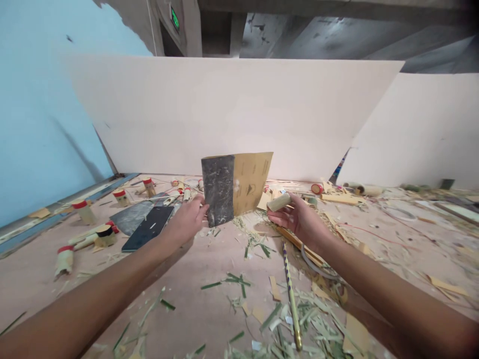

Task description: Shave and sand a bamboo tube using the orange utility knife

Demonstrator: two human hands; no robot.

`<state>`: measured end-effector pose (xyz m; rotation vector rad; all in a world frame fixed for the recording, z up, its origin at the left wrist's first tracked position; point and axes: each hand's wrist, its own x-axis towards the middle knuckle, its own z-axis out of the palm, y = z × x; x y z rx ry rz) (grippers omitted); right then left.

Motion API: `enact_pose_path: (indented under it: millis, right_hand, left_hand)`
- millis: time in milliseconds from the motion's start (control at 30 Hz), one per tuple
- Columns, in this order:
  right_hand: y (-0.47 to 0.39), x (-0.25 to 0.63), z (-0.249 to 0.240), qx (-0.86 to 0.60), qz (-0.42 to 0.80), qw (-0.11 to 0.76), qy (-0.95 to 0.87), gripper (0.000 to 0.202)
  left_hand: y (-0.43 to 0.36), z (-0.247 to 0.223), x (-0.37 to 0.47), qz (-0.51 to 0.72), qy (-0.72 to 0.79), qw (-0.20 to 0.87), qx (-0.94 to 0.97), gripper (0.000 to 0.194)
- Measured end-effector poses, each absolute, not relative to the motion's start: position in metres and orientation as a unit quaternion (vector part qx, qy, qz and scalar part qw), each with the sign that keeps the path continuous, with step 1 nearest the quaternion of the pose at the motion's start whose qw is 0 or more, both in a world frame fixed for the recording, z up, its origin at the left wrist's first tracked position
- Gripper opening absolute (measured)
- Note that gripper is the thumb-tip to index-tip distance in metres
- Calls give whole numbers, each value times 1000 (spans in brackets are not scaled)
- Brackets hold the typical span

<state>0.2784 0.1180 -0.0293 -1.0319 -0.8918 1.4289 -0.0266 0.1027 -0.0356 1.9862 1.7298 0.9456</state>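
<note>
My left hand (193,213) pinches the left edge of a sheet of sandpaper (251,187), which stands upright above the table. One side of the sheet is folded over, so its dark grit face shows at left and its printed tan backing at right. In my right hand (297,217) is a short pale bamboo tube (279,202), held between thumb and fingers and tilted. The tube is just right of the sandpaper, apart from it.
A smartphone (149,228) lies left of my left hand. Several bamboo pieces with red tops, such as one tube (64,262), stand farther left. A patterned pencil (291,299) and green bamboo shavings (318,324) lie in front. A white panel (232,109) rises behind.
</note>
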Motion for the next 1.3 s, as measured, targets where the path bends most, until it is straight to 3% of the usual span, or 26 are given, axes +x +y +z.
enact_pose_path:
  millis: [100,300,533,700,867,933,1033,1167,1200,1300]
  right_hand:
    - [119,279,-29,-438,601,551,-379,28]
    - [125,286,-28,-441,585,562,-384,31]
    - [130,291,-30,-437,567,575,-395,31]
    - [130,292,-28,-441,523,600,-414,34]
    - [122,288,-32,-435,501,578,-474,29]
    - [110,281,-35,-451,484,517,-543,29]
    - [88,263,-38,-462,447,376,-667,45]
    - [73,232,-41,-341,342,240,-842,54]
    - [73,226,-42,-301,302,213,-879,53]
    - [82,213,-48,-237,216,176,-930,47]
  left_hand:
    - [105,-33,-29,352,605,234,675,12]
    - [105,-12,-47,357,553,462,595,20]
    - [92,-3,-54,224,464,639,570,44]
    - [87,-8,-55,88,444,695,559,43]
    - [84,-7,-56,-15,446,648,616,39]
    - [84,-2,-58,-16,477,577,663,45]
    - [85,4,-61,-14,478,433,764,48]
    - [87,-9,-58,-45,442,276,852,129]
    - [87,-15,-56,-77,437,266,855,140]
    - [87,-30,-50,-152,439,261,846,148]
